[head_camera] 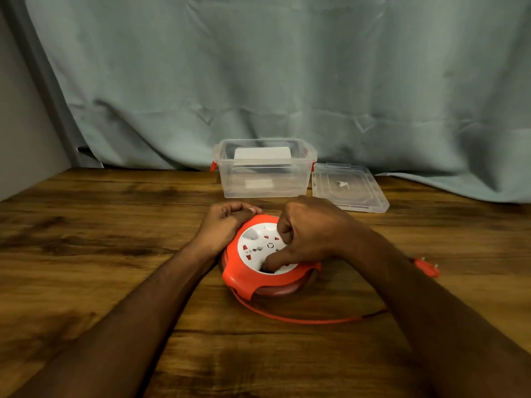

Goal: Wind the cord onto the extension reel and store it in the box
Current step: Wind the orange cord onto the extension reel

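Observation:
A round red extension reel with a white socket face lies flat on the wooden table. My left hand grips its far left rim. My right hand rests on the white face, thumb pressed into a recess near the front edge. A red cord runs from the reel's front to the right and passes under my right forearm. Its red plug lies on the table to the right. The clear plastic box with red latches stands open behind the reel.
The box's clear lid lies flat to the right of the box. A grey-green curtain hangs along the table's back edge. A wall stands at the far left.

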Demonstrator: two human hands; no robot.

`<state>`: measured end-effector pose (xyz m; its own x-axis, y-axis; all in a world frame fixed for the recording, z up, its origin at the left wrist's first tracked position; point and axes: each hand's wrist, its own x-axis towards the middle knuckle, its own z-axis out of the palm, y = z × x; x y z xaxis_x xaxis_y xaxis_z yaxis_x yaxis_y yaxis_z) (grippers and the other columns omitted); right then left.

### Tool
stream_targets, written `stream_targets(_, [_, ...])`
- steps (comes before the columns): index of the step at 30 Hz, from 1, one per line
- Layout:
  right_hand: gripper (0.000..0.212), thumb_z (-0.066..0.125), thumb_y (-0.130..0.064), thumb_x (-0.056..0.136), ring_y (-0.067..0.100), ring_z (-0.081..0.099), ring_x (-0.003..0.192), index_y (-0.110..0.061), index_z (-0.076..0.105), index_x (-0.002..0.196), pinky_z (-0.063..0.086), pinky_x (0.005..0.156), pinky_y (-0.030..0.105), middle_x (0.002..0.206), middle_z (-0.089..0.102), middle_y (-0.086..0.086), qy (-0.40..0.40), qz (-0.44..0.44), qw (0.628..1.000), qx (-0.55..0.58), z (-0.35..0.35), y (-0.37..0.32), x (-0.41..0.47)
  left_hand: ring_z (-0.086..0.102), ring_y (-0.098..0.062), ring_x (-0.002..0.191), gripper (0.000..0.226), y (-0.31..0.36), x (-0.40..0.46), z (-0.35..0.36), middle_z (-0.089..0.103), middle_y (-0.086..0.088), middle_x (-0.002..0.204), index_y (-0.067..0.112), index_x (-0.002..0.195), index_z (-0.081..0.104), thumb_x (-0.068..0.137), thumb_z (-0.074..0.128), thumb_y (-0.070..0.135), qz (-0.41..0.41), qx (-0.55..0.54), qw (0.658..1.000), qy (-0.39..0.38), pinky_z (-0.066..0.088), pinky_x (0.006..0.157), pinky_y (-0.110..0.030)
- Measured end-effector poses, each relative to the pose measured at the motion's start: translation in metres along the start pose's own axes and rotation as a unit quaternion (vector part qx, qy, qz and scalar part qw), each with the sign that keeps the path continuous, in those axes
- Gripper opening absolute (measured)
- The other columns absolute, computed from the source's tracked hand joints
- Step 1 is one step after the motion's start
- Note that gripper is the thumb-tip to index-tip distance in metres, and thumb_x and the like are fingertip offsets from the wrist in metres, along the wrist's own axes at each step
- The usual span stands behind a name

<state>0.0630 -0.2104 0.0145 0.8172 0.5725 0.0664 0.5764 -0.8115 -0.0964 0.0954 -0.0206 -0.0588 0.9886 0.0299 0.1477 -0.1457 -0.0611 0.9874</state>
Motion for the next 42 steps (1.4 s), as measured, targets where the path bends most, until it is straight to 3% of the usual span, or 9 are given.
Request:
stream_targets(4, [0.056,0.068,-0.078,0.068,0.012,0.055,0.072,-0.028,0.045,0.057,0.034,0.058,0.028,0.064,0.049,-0.012,0.016,-0.020,0.999,-0.030,0.003,-0.005,0.002,0.076,-0.024,0.086,0.022,-0.004,0.003,-0.001,0.082,-0.010,0.094,0.009,0.095,0.082,0.105,0.062,0.003,0.000,-0.005,1.000,0.001,0.063,0.083,-0.036])
stream_targets(10, [0.053,0.060,-0.076,0.079,0.007,0.055,0.070,-0.029,0.051,0.058,0.033,0.056,0.025,0.065,0.047,-0.015,0.026,-0.040,0.999,-0.027,0.005,-0.002,0.003,0.077,-0.025,0.088,0.023,-0.005,0.004,-0.003,0.084,-0.013,0.099,0.012,0.095,0.082,0.105,0.063,0.006,-0.006,-0.002,1.000,-0.008,0.063,0.085,-0.039])
stream_targets(13, [0.015,0.076,-0.047,0.080,0.002,0.059,0.076,-0.035,0.071,0.086,0.047,0.060,0.026,0.072,0.060,-0.024,0.014,-0.038,0.998,0.058,-0.006,0.011,-0.001,0.078,-0.028,0.088,0.023,-0.004,0.005,-0.007,0.085,-0.012,0.101,0.017,0.094,0.083,0.106,0.064,0.011,-0.019,-0.002,1.000,-0.020,0.064,0.086,-0.042])
stream_targets(16, [0.050,0.078,-0.025,0.080,-0.009,0.055,0.067,-0.045,0.064,0.123,0.045,0.062,0.019,0.073,0.056,-0.046,-0.050,-0.048,0.994,0.088,-0.009,0.022,-0.002,0.077,-0.025,0.089,0.023,-0.002,0.005,-0.007,0.084,-0.006,0.097,0.018,0.091,0.082,0.105,0.065,0.011,-0.020,0.010,0.999,-0.041,0.063,0.082,-0.038])
stream_targets(20, [0.055,0.078,-0.021,0.083,-0.027,0.047,0.060,-0.040,0.061,0.132,0.036,0.061,0.018,0.055,0.038,-0.058,-0.068,-0.055,0.991,0.100,-0.008,0.024,-0.003,0.075,-0.020,0.089,0.024,-0.001,0.004,-0.005,0.082,-0.003,0.098,0.016,0.090,0.080,0.105,0.064,0.006,-0.016,0.007,0.998,-0.056,0.062,0.084,-0.036])
stream_targets(25, [0.052,0.084,-0.022,0.077,-0.020,0.056,0.071,-0.033,0.066,0.125,0.044,0.069,0.018,0.059,0.052,-0.048,-0.061,-0.052,0.989,0.128,-0.004,0.025,-0.003,0.076,-0.019,0.088,0.023,-0.006,0.006,-0.005,0.083,-0.002,0.092,0.013,0.091,0.081,0.103,0.065,0.003,-0.004,-0.003,0.999,-0.044,0.062,0.086,-0.036])
stream_targets(28, [0.057,0.089,-0.037,0.065,0.001,0.066,0.088,-0.035,0.069,0.119,0.058,0.075,0.029,0.092,0.068,-0.023,-0.049,-0.027,0.989,0.139,0.000,0.024,0.002,0.076,-0.019,0.087,0.026,-0.008,0.007,-0.006,0.085,0.001,0.089,0.016,0.088,0.083,0.102,0.066,0.003,-0.001,-0.007,0.999,-0.034,0.062,0.087,-0.037])
stream_targets(37, [0.069,0.081,-0.060,0.051,0.008,0.062,0.097,-0.042,0.068,0.116,0.059,0.079,0.033,0.117,0.060,-0.016,-0.023,-0.003,0.995,0.094,0.004,0.026,0.009,0.077,-0.015,0.079,0.026,-0.003,0.003,-0.005,0.083,-0.002,0.087,0.016,0.088,0.082,0.104,0.065,0.005,0.004,0.000,1.000,-0.008,0.064,0.078,-0.031])
stream_targets(42, [0.067,0.084,-0.059,0.052,0.006,0.059,0.092,-0.038,0.067,0.113,0.054,0.073,0.026,0.109,0.059,-0.015,-0.009,-0.002,0.996,0.083,0.007,0.025,0.012,0.076,-0.013,0.074,0.024,0.003,-0.002,-0.005,0.082,-0.001,0.085,0.015,0.089,0.080,0.105,0.065,0.005,0.002,0.005,1.000,0.005,0.065,0.071,-0.026])
